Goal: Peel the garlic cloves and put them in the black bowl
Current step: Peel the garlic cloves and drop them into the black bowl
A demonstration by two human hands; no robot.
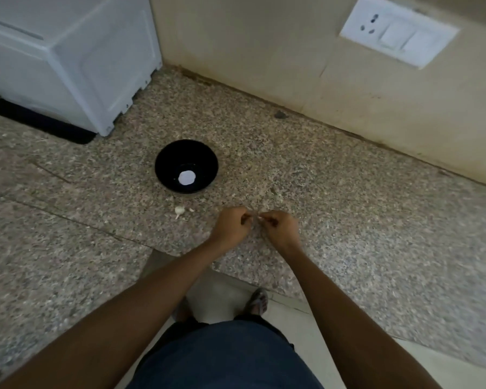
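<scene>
left hand [232, 223] and right hand [279, 226] curled, together pinched a small garlic clove [255, 217] near the black bowl [186, 166]; garlic bulb [179, 210] lay beside.

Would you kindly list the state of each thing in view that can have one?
Left hand: curled, pinching a small clove between both hands.
Right hand: curled, pinching the same clove.
Clove: held above the counter; peel state too small to tell.
Bowl: upright, a white patch at its bottom.
Garlic piece: lying loose on the counter.
</scene>
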